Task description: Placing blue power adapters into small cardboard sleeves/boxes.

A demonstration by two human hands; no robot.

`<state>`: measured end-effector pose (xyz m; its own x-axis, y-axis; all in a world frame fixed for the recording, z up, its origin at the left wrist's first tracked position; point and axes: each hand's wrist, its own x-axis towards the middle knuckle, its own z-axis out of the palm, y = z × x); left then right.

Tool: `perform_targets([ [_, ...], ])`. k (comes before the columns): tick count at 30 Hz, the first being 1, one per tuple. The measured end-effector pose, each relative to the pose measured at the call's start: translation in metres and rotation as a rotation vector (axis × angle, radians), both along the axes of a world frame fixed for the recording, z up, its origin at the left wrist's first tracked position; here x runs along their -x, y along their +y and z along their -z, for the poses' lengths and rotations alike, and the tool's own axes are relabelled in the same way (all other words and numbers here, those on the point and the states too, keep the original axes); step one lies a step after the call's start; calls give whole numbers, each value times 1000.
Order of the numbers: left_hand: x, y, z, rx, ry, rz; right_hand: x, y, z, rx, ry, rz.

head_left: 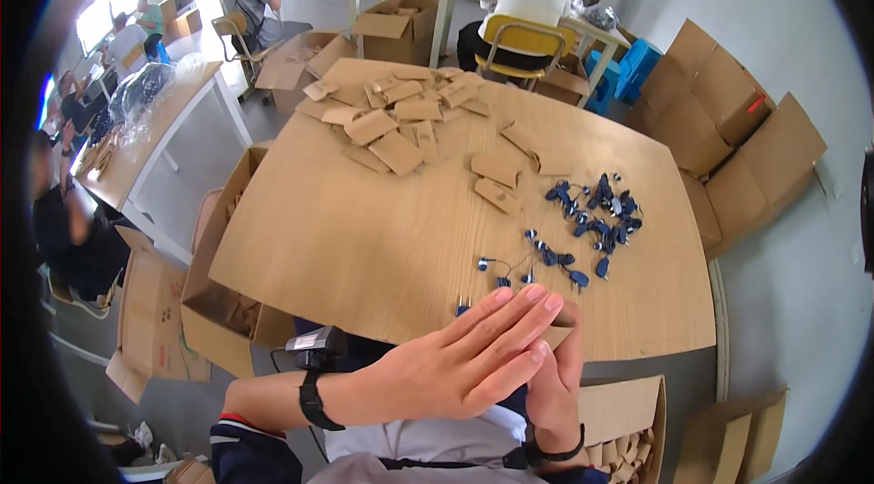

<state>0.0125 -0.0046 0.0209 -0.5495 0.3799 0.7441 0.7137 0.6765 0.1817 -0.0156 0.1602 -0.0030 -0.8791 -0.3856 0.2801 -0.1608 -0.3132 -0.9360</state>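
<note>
While your left hand (455, 361) lies flat and open over the right hand (555, 375), which pinches a small cardboard sleeve (557, 335) at the near edge of the table (364, 238), press evenly; earphones (592, 211) sit beyond it.

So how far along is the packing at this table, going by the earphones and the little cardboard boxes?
Done: nothing on the table is visibly packed. In hand: the left hand lies flat over the right hand, pressing a small cardboard piece at the near edge. Left: a pile of dark blue earphones, a few loose ones nearer, and many flat cardboard boxes still spread out.
</note>
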Motion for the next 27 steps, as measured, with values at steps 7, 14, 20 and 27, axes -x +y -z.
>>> perform_targets([
  [7, 12, -36, -11, -64, -641, 466, 7, 19, -39, -320, -137, -76],
  [14, 26, -25, 2, -425, -611, 245, 9, 17, 2, -416, 481, 185],
  [20, 39, -37, 54, -144, -365, -343, 30, -3, 32, -559, 374, 313],
  [27, 43, -48, 75, -67, -425, -403, 42, 0, 67, -558, 482, 468],
])
